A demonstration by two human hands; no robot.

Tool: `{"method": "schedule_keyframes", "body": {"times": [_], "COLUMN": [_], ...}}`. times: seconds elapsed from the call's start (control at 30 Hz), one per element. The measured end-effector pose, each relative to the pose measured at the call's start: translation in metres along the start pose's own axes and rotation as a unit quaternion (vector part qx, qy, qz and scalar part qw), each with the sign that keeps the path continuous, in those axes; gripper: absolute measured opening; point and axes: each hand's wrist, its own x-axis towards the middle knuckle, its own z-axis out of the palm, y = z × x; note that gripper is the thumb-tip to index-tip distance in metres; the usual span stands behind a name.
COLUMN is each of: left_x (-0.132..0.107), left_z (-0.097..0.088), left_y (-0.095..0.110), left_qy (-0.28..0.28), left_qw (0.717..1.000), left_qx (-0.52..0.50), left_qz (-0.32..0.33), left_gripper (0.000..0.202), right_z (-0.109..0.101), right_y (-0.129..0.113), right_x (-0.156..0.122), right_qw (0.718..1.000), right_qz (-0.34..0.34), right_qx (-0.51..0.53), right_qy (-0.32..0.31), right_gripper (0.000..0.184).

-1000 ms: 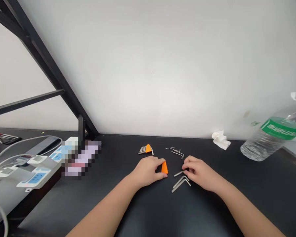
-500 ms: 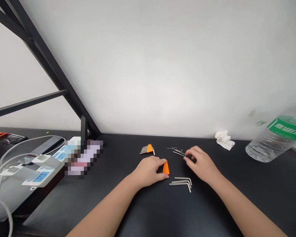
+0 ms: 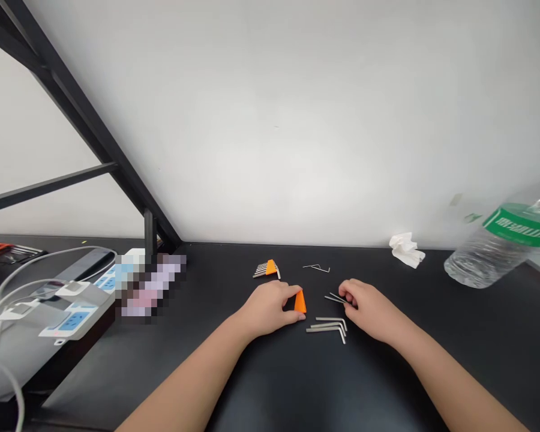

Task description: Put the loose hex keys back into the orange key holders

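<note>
My left hand [image 3: 269,306] rests on the black table [image 3: 252,384] with its fingers closed on a small orange holder [image 3: 300,301]. My right hand [image 3: 369,309] pinches two thin metal hex keys [image 3: 334,298], whose ends stick out to the left of its fingers. Three larger hex keys [image 3: 327,326] lie side by side just in front of both hands. One thin hex key [image 3: 317,267] lies farther back. A second orange holder [image 3: 267,269] with several hex keys in it lies behind my left hand.
A power strip [image 3: 72,312] with cables sits at the left, beside a black slanted frame [image 3: 94,138]. A crumpled tissue [image 3: 405,249] lies by the wall. A plastic water bottle [image 3: 499,243] with a green label lies on its side at the right.
My right hand left the larger hex keys, reached back to the thin keys, took hold of two, and drew them toward me. The left hand stayed on the orange holder.
</note>
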Motion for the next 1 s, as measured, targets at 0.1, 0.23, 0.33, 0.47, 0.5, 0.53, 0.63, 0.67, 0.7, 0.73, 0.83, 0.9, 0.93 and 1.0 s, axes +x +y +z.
{"method": "schedule_keyframes", "body": {"times": [0.1,0.23,0.33,0.47,0.5,0.53,0.63,0.67,0.7,0.73,0.83,0.9,0.93,1.0], "left_x": [-0.001,-0.002,-0.002,-0.001,-0.001,-0.001,-0.001,-0.001,-0.001,-0.001,-0.001,-0.001,-0.001,-0.001], "left_z": [0.0,0.001,0.001,0.002,0.002,0.002,0.002,0.002,0.002,0.001,0.0,-0.001,-0.001,-0.001], "left_y": [0.0,-0.001,-0.001,-0.002,-0.002,-0.002,-0.002,-0.002,-0.002,-0.002,0.0,0.001,0.001,0.001], "left_qy": [0.005,0.007,0.011,0.016,0.016,0.015,0.012,0.011,0.01,0.009,0.004,0.001,0.0,0.0], "left_qw": [1.0,1.0,1.0,1.0,1.0,1.0,1.0,1.0,1.0,1.0,1.0,1.0,1.0,1.0], "left_qx": [0.002,0.006,0.002,-0.003,-0.003,-0.003,-0.003,-0.002,0.0,0.002,0.002,0.002,0.003,0.006], "left_qz": [0.008,0.01,0.015,0.019,0.018,0.017,0.017,0.018,0.017,0.015,0.01,0.011,0.011,0.011], "left_gripper": [0.051,0.05,0.051,0.05,0.05,0.05,0.051,0.051,0.051,0.051,0.052,0.052,0.052,0.051], "right_z": [-0.005,-0.012,-0.013,-0.009,-0.007,-0.006,-0.005,-0.005,-0.004,-0.003,0.004,0.011,0.015,0.02], "right_y": [-0.007,-0.021,-0.031,-0.04,-0.041,-0.042,-0.04,-0.037,-0.034,-0.029,-0.013,-0.003,0.0,0.004], "right_x": [-0.01,-0.016,-0.02,-0.025,-0.025,-0.026,-0.023,-0.021,-0.018,-0.013,0.004,0.015,0.02,0.025], "right_qw": [0.999,0.995,0.992,0.992,0.992,0.992,0.992,0.993,0.994,0.995,0.994,0.988,0.986,0.98], "right_qz": [-0.004,-0.036,-0.047,-0.058,-0.061,-0.064,-0.072,-0.076,-0.08,-0.084,-0.083,-0.087,-0.091,-0.1], "right_qx": [0.005,0.033,0.037,0.013,0.008,0.005,0.016,0.025,0.031,0.03,-0.035,-0.092,-0.115,-0.154], "right_qy": [-0.041,-0.09,-0.11,-0.114,-0.112,-0.11,-0.1,-0.089,-0.071,-0.042,0.065,0.085,0.082,0.074], "right_gripper": [0.016,0.01,0.011,0.013,0.014,0.014,0.011,0.01,0.01,0.013,0.029,0.039,0.042,0.044]}}
